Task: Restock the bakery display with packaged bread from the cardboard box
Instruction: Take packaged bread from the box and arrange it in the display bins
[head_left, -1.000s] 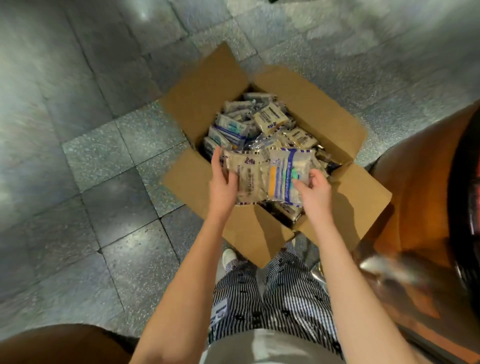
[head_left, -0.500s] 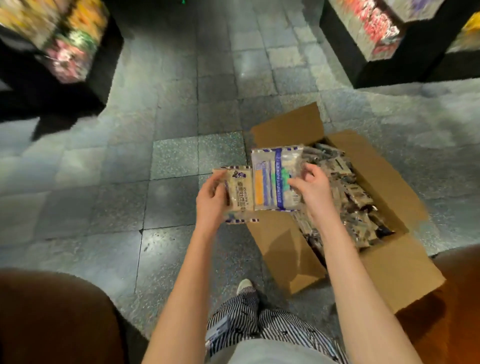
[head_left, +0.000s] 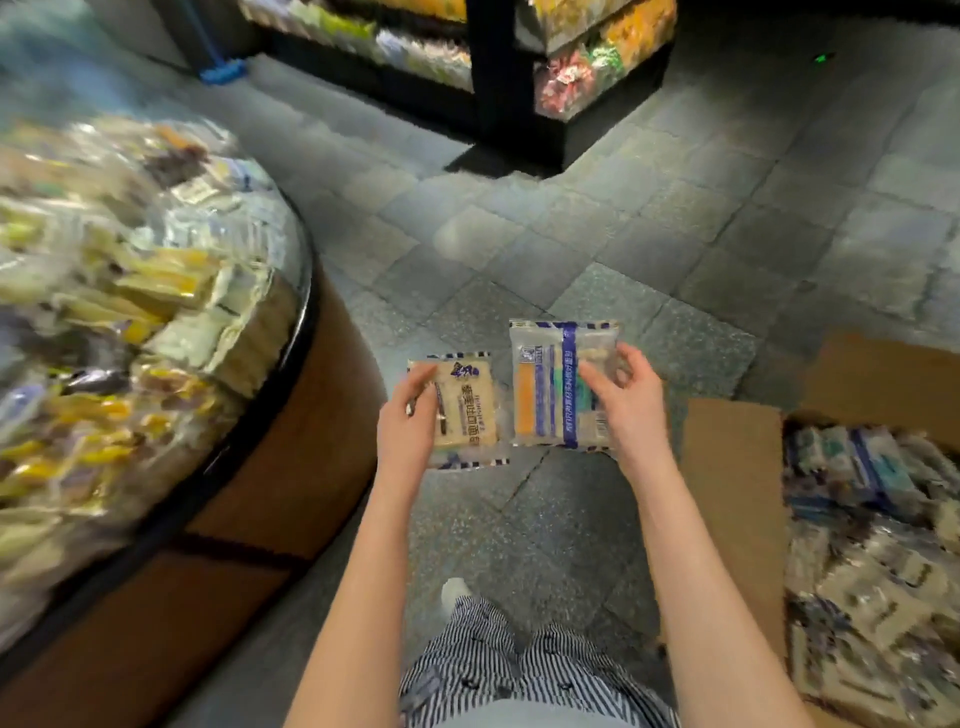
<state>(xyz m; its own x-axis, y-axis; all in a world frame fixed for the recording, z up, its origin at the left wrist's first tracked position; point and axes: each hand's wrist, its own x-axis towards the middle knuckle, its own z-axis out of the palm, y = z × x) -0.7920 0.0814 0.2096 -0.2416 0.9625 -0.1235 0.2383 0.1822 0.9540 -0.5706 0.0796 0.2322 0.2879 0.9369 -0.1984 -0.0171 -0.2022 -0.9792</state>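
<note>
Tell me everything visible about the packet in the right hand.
The packet is a clear, glossy plastic bread wrapper with a blue vertical stripe, an orange panel, a teal patch and blue-and-white striped ends. Seemingly sealed, it is held upright above the tiled floor, its right side gripped by the right hand.

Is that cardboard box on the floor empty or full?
Well filled. The cardboard box stands open, flaps folded out, with wrapped packets heaped inside; how deep the heap goes, cannot tell.
</note>
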